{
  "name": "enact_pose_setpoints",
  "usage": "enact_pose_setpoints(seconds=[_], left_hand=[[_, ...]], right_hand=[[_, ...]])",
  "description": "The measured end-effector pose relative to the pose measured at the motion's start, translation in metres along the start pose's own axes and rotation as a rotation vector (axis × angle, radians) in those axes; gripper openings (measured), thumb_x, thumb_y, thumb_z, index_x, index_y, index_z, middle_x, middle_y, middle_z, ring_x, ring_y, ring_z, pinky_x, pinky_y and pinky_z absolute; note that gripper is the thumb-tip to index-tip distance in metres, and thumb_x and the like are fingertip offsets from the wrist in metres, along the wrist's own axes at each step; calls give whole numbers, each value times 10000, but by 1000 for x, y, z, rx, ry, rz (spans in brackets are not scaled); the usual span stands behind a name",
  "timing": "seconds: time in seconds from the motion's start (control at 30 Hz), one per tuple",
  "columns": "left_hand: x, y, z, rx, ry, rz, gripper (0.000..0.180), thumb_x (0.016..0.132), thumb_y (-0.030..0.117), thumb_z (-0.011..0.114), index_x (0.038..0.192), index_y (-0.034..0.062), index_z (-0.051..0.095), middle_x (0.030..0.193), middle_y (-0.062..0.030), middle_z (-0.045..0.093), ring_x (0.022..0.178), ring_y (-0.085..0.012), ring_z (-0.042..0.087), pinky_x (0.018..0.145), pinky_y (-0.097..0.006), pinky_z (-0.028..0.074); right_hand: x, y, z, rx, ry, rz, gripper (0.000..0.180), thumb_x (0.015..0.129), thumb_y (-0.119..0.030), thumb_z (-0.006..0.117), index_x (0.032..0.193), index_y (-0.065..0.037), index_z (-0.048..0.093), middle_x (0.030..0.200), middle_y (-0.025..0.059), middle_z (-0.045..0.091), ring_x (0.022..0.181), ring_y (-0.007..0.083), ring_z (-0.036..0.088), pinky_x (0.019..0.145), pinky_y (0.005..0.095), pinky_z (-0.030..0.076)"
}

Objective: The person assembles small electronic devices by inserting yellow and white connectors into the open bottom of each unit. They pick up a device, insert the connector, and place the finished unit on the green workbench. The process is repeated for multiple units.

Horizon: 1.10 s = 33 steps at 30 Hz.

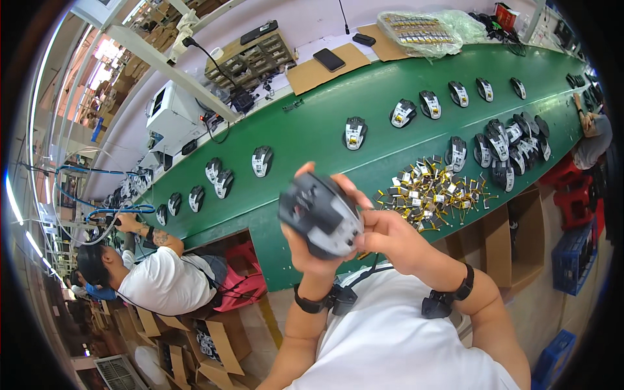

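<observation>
Over the near edge of the green bench, my left hand is wrapped round a black and grey computer mouse, blurred a little by motion. Its underside, partly open with a dark recess, faces up. My right hand is closed at the mouse's lower right edge, thumb and fingers pressed against it. Whether a small part is pinched there too is hidden. Just right of my hands lies a heap of small battery packs with yellow ends and thin wires.
More mice are piled right of the heap. Others, like one mouse, stand spaced along the green bench. A phone lies on cardboard at the back. Co-workers sit left and far right. Cardboard boxes stand below.
</observation>
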State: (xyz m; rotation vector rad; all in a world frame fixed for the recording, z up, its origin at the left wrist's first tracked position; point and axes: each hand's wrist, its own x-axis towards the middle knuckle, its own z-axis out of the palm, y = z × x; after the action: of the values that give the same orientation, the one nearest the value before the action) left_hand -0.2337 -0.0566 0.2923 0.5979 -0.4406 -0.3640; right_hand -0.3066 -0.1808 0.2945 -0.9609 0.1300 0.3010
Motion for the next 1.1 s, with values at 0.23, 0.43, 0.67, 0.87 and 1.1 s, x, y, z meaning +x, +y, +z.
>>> enact_pose_setpoints(seconds=[0.23, 0.43, 0.67, 0.87, 1.1], left_hand=[[11, 0, -33, -219, 222, -113, 679, 993, 590, 309, 1466, 105, 343, 1232, -208, 557, 1002, -387, 615, 773, -475, 571], [9, -10, -24, -171, 267, -173, 662, 998, 586, 290, 1450, 106, 357, 1231, -210, 561, 1026, -391, 625, 795, -487, 583], [12, -12, -22, -270, 414, -233, 611, 1010, 567, 273, 1347, 94, 463, 1173, -200, 603, 1024, -368, 633, 818, -482, 570], [12, -4, -18, -294, 539, -258, 587, 1014, 545, 286, 1249, 72, 542, 1140, -201, 635, 1025, -373, 634, 884, -468, 534], [11, 1, -22, -324, 493, -224, 592, 1014, 543, 276, 1260, 74, 541, 1136, -200, 638, 1014, -373, 637, 880, -469, 534]], right_hand=[[-17, -6, -16, -190, 161, -64, 315, 915, -84, 656, 1203, 11, 571, 926, 131, 710, 742, 115, 656, 610, 216, 511], [5, 1, -26, -137, 406, -516, 245, 964, -136, 596, 1149, 18, 644, 974, 103, 697, 833, 110, 638, 716, 235, 505], [20, 4, -12, -447, 299, -691, 245, 869, -51, 716, 1098, 27, 674, 962, 74, 675, 827, 101, 602, 706, 221, 465], [34, -4, -8, -352, 296, -602, 325, 792, 5, 776, 1057, 27, 588, 952, 90, 689, 804, 98, 645, 657, 212, 504], [41, -15, -10, -607, 180, -732, 289, 770, 12, 771, 1044, -17, 684, 917, 99, 671, 812, 160, 651, 715, 281, 527]])
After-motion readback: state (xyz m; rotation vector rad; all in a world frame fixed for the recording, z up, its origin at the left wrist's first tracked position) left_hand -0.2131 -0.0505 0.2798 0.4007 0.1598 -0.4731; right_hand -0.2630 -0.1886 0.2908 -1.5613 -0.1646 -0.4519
